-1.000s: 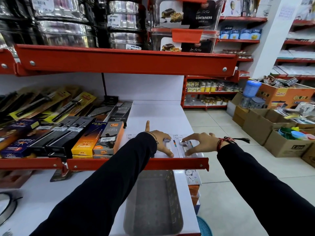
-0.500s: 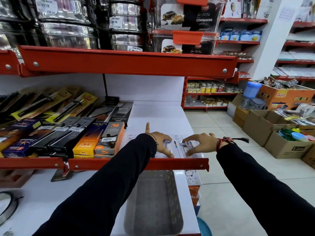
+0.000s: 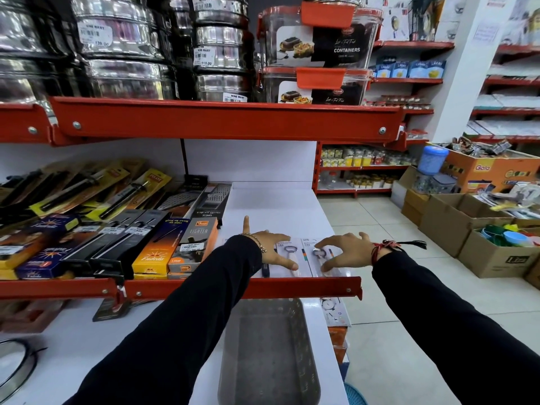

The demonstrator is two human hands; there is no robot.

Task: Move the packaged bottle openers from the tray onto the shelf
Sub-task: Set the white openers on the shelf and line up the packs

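Packaged bottle openers lie flat on white cards at the front right of the white shelf, just behind its red lip. My left hand rests spread on the left cards, forefinger pointing away. My right hand presses its fingertips on the rightmost card. Neither hand grips anything. The grey tray stands on the lower shelf below my arms and looks empty.
Boxed lighters and packaged tools fill the shelf's left part. One more carded item lies beside the tray. Steel tins and containers sit on the shelf above. Cardboard boxes stand on the floor at right.
Both hands stay on the cards at nearly the same spot; the view has shifted only slightly.
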